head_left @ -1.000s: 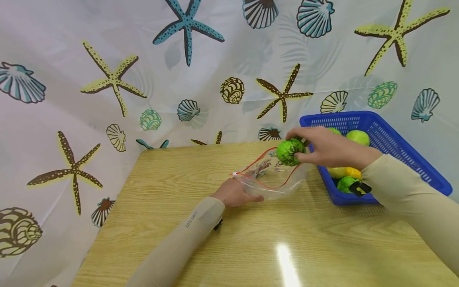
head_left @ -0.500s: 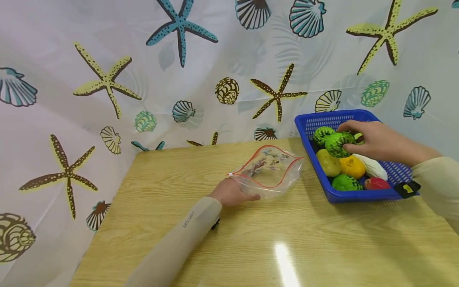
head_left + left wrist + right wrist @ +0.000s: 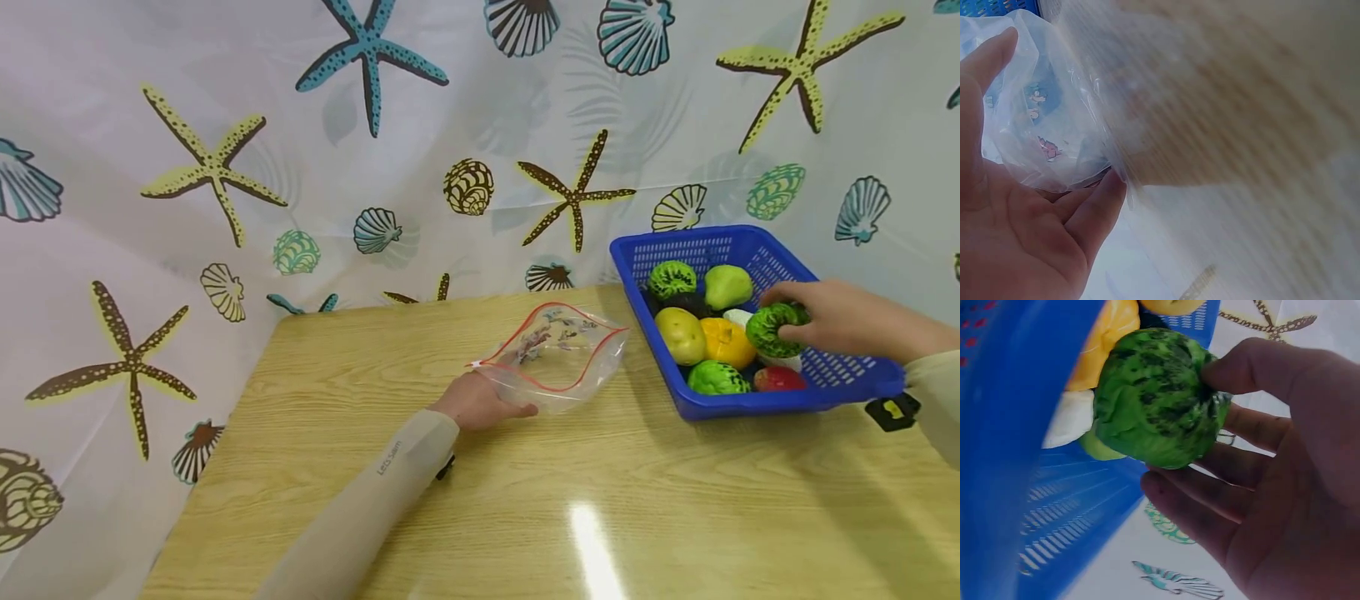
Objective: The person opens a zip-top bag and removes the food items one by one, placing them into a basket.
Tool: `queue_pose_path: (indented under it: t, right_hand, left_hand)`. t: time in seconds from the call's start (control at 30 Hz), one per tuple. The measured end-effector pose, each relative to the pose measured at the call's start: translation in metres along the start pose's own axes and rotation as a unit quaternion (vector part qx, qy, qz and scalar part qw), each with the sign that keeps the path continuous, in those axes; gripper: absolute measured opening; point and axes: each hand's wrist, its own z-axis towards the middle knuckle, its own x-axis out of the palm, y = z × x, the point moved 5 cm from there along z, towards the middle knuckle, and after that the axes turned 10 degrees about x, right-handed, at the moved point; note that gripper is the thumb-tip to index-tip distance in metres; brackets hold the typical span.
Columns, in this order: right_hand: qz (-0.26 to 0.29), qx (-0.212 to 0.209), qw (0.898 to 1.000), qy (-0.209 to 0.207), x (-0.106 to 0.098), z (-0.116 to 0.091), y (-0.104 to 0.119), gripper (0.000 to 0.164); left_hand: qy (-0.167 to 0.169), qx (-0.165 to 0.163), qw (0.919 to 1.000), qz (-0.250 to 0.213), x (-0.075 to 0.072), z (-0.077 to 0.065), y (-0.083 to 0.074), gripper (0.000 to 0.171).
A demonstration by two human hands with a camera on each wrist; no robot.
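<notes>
My right hand (image 3: 832,321) pinches a round green vegetable with dark mottling (image 3: 1157,400), thumb on one side and fingers on the other. It is over the right part of the blue basket (image 3: 697,406), above a white item mostly hidden beneath it. My left hand (image 3: 480,402) holds the near left side of a clear zip bag (image 3: 562,398) on the table. Its thumb lies along the bag and its fingers go behind it. The bag's red-edged mouth gapes, and small printed figures show on the plastic.
In the basket lie a yellow fruit (image 3: 681,336), an orange pumpkin-like piece (image 3: 729,342), a green pear-shaped fruit (image 3: 727,287), a red fruit (image 3: 780,378), a dark item and two more green mottled pieces. A patterned curtain (image 3: 420,167) hangs behind the wooden table (image 3: 360,358).
My right hand has carried the green mottled vegetable rightward, from above the bag's mouth to over the basket's right part. My left hand stays at the bag. The view has shifted slightly.
</notes>
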Motion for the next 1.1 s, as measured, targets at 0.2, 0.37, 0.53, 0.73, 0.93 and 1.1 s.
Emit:
queue_pose_path:
  t: [0.2,0.37,0.53,0.73,0.93,1.1]
  right_hand:
    - [0.007,-0.006,1.000,0.024,0.010,-0.002,-0.007,0.041]
    - [0.022,-0.011,1.000,-0.001,0.005,-0.002,0.003,0.039]
    - [0.019,-0.025,0.999,-0.031,-0.002,-0.002,0.029,0.038]
    - [0.041,-0.067,0.995,-0.057,-0.007,0.001,0.081,0.040]
    - [0.040,-0.129,0.989,-0.063,-0.005,0.022,0.140,0.061]
    - [0.022,-0.164,0.985,-0.042,0.008,0.040,0.174,0.074]
  left_hand:
    - [-0.002,0.000,1.0000,-0.004,0.000,-0.002,0.001,0.106]
    - [-0.002,-0.004,0.9998,-0.020,0.000,-0.002,0.002,0.109]
    - [-0.012,0.001,0.9987,-0.050,0.000,0.002,0.000,0.106]
    - [-0.066,0.036,0.9953,-0.061,-0.005,0.007,-0.005,0.093]
    - [-0.120,0.033,0.9915,-0.037,-0.018,0.012,-0.007,0.081]
    - [-0.135,0.024,0.9905,0.008,-0.028,0.012,-0.004,0.071]
